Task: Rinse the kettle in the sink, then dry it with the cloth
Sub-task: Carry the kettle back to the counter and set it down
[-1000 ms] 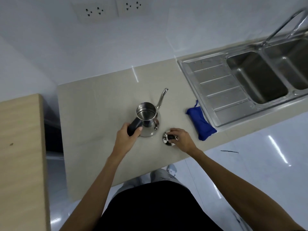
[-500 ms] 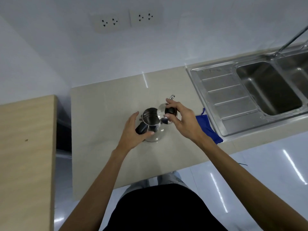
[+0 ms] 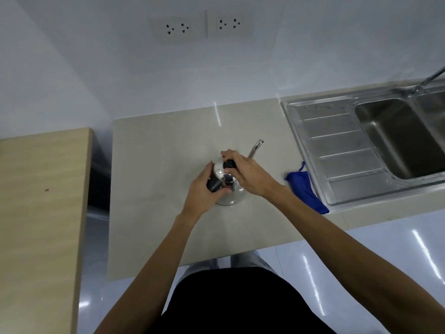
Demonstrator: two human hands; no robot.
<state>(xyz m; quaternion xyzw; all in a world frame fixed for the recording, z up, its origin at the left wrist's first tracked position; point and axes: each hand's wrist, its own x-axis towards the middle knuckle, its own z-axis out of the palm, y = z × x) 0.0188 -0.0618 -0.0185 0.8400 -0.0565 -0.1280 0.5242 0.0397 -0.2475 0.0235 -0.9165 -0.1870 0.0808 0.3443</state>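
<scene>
Pale stone counter point(image 3: 156, 165) fills my feed, and both hands meet near its middle. The left hand point(image 3: 204, 186) is wrapped round the black handle point(image 3: 213, 185) on the kettle's 8 o'clock side, just as it was a second ago. The right hand point(image 3: 248, 174) is what has changed. A second ago it rested on the lid point(image 3: 219, 169), which lay on the counter at the kettle's 4 o'clock. Half a second ago it had the lid up beside the open mouth. Now its fingertips pinch the black knob point(image 3: 228, 163) and the lid sits over the mouth; whether it is fully seated I cannot tell. The kettle point(image 3: 231, 198) stands upright on the counter, spout point(image 3: 256, 147) aimed toward 1 o'clock, well apart from the basin.

Further out, the blue cloth point(image 3: 303, 186) lies bunched at the kettle's 3 o'clock, just beside the rim of the steel sink point(image 3: 337, 150), with neither hand on it. The sink's drainboard and basin stretch away toward 2 o'clock.

I read the capping as putting the kettle back together, which would suit the end of the job. From here, though, I cannot confirm that it has been rinsed or wiped. It may equally be closed up ready for carrying to the sink.
</scene>
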